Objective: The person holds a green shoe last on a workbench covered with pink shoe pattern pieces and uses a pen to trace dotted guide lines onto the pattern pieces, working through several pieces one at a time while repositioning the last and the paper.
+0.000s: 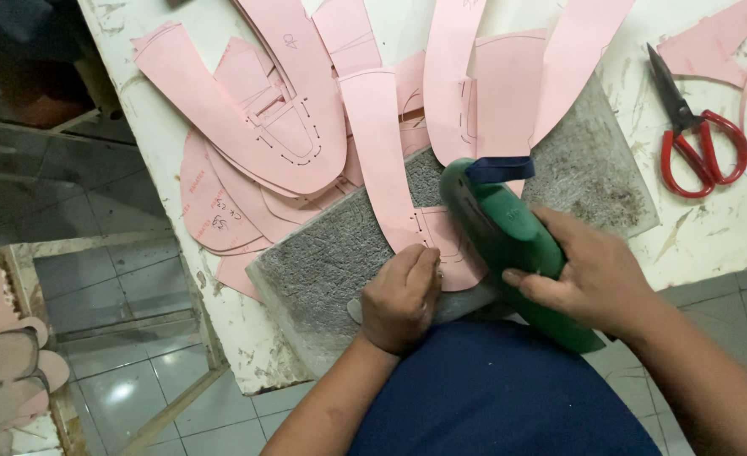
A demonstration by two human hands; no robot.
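**Both hands low and close, forearms converging**

Left hand (400, 297): curled into a loose fist, knuckles up, fingertips (425, 260) pinched together and pressing downward. Wrist bent slightly; bare forearm runs in from lower centre, angled up and right.

Right hand (597, 277): palm down, fingers (532, 283) wrapped in a full closed grip, thumb side toward the body. Wrist straight; bare forearm enters from the lower right corner.

The hands sit near each other, not touching.

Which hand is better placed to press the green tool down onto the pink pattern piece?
Right. The right hand already grips the green tool above the pink pattern piece, while the left hand pins that piece on the grey mat.
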